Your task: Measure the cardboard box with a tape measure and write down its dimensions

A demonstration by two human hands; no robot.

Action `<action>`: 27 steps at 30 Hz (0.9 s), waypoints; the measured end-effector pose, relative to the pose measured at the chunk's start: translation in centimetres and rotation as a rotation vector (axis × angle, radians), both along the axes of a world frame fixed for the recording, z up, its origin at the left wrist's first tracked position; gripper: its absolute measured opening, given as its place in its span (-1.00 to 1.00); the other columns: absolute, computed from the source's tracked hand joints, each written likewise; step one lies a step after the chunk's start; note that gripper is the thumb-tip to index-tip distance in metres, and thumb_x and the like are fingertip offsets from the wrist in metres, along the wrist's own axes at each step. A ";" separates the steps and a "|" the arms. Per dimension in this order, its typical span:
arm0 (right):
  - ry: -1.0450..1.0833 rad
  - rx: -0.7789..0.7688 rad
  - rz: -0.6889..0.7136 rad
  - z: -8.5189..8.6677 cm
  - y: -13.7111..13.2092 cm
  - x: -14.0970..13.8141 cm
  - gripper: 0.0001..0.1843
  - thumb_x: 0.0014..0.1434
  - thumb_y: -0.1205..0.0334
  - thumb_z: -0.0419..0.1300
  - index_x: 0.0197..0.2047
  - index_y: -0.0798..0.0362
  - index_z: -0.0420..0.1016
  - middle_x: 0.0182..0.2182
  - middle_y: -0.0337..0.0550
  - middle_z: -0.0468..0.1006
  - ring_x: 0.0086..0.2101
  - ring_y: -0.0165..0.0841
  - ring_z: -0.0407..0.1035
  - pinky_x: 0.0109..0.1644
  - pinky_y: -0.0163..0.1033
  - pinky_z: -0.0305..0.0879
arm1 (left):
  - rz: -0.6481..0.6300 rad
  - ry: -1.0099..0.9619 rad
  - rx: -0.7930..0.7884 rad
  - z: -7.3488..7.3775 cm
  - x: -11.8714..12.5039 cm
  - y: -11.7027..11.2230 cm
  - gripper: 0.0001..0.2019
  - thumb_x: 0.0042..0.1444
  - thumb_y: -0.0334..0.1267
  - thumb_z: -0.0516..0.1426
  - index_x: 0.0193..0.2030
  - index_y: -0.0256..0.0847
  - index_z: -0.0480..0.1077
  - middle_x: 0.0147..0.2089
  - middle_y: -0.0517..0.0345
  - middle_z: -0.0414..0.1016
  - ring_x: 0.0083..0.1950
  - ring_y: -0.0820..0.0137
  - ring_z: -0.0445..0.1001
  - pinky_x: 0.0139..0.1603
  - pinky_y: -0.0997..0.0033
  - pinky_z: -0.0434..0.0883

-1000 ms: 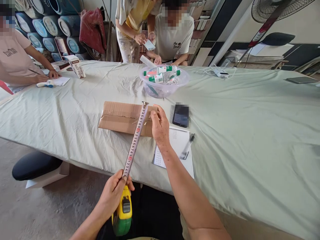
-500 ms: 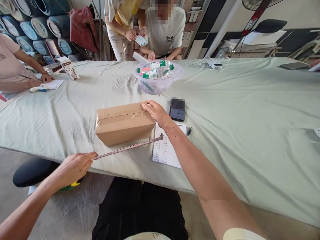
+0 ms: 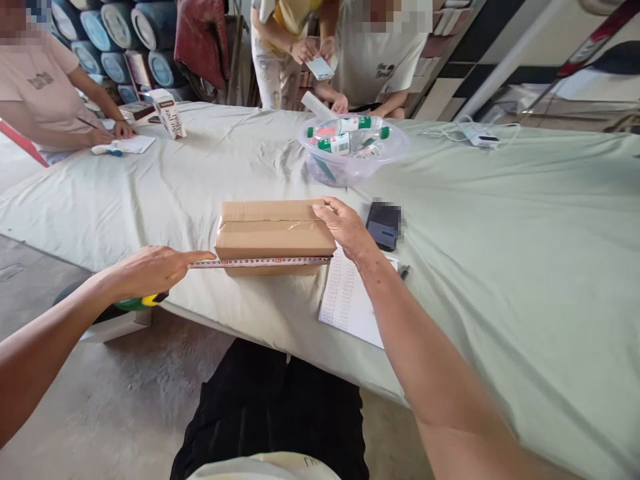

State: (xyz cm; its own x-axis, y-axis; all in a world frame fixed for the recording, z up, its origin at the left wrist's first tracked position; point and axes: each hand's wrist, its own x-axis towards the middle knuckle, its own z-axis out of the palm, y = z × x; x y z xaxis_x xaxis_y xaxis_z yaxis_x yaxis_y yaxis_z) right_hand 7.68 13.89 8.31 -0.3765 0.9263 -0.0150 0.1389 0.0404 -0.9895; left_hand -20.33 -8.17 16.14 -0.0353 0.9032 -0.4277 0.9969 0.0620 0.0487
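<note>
A brown cardboard box (image 3: 273, 230) lies on the pale green cloth-covered table (image 3: 500, 233). My left hand (image 3: 150, 270) grips a yellow and green tape measure (image 3: 137, 302), with its forefinger stretched along the blade. The blade (image 3: 260, 262) runs level along the box's near face, from its left corner to its right one. On the box's right top edge rests my right hand (image 3: 345, 227), fingers curled over the corner.
A dark phone (image 3: 384, 225) and a printed sheet (image 3: 347, 303) with a pen lie right of the box. Behind stands a clear bowl of bottles (image 3: 353, 150). Other people sit and stand at the far and left sides, beside a carton (image 3: 169, 113).
The tape blade has swung up from slanting below the box to lying level against its near face. My left hand has moved right, closer to the box. The camera shifted left.
</note>
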 end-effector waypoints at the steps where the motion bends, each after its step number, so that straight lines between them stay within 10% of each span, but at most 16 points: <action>1: -0.015 0.008 -0.009 0.0 -0.1 0.0 -0.55 0.04 -0.10 0.25 -0.07 -0.03 0.54 -0.30 -0.23 0.58 -0.33 -0.33 0.44 -0.21 -0.23 0.34 | -0.015 0.020 -0.008 0.2 0.0 0.2 -0.43 0.29 -0.24 -0.14 0.41 -0.13 0.28 -0.54 0.17 0.35 -0.48 0.30 0.33 -0.37 0.42 0.12; 15: -0.040 0.042 -0.003 0.0 -0.5 0.3 -0.52 0.05 -0.15 0.25 -0.06 -0.03 0.51 -0.26 -0.20 0.58 -0.29 -0.30 0.45 -0.21 -0.23 0.37 | -0.009 -0.072 0.011 -1.0 -1.3 1.4 -0.43 0.25 -0.33 -0.11 0.36 -0.09 0.38 -0.48 0.10 0.45 -0.46 0.31 0.36 -0.33 0.40 0.19; 27: -0.072 0.004 -0.095 0.5 -0.4 0.4 -0.71 0.16 -0.07 0.15 -0.21 -0.03 0.37 -0.27 -0.21 0.51 -0.28 -0.31 0.37 -0.14 -0.21 0.29 | 0.189 -0.814 -0.134 -5.5 2.7 -4.4 -0.66 0.29 -0.15 0.00 -0.03 -0.16 0.56 -0.42 0.17 0.50 -0.48 0.42 0.35 -0.39 0.49 0.27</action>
State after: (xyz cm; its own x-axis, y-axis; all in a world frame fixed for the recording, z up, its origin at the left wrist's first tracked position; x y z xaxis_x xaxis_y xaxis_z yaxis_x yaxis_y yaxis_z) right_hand 8.04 13.48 8.78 -0.2854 0.9578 -0.0348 0.2129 0.0279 -0.9767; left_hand -17.67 -12.54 10.65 0.1849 0.8528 -0.4884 0.6263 0.2807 0.7273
